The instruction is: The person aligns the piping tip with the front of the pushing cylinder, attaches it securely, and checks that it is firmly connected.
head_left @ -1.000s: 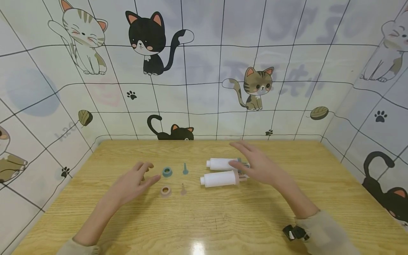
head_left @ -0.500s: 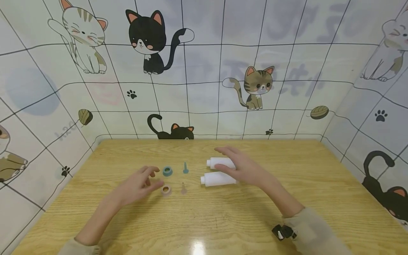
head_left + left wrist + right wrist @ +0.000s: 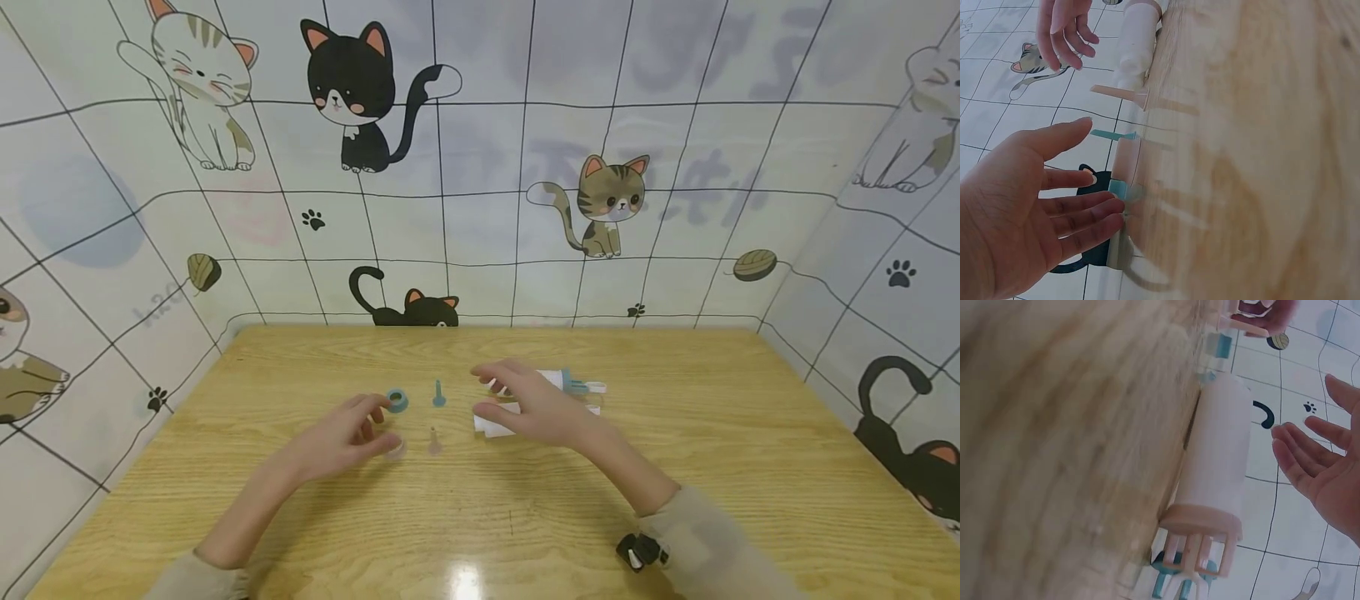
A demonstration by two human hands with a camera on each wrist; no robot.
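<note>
My left hand [image 3: 341,442], fingers apart and slightly bent, hovers beside a teal ring [image 3: 403,406] and partly covers a pink ring [image 3: 397,452]. Right of the rings stand a teal peg [image 3: 438,399] and a pink peg [image 3: 434,445], each on a flat round base. My right hand [image 3: 536,410] is held above two white cylinders lying side by side, hiding parts of both. The back cylinder [image 3: 555,379] has a teal pronged end [image 3: 576,387]. In the right wrist view, the front cylinder [image 3: 1216,444] shows a pink pronged end [image 3: 1204,522]. Neither hand holds anything.
A wooden table [image 3: 480,508] carries all the parts. Behind it and along both sides hangs a white cloth [image 3: 480,233] with grid lines and cartoon cats. A small black device [image 3: 641,551] sits at the right sleeve.
My right hand has moved left over the cylinders, from their pronged ends toward their narrow ends. My left hand has shifted slightly right and nearer me, closer to the rings. The parts stay put.
</note>
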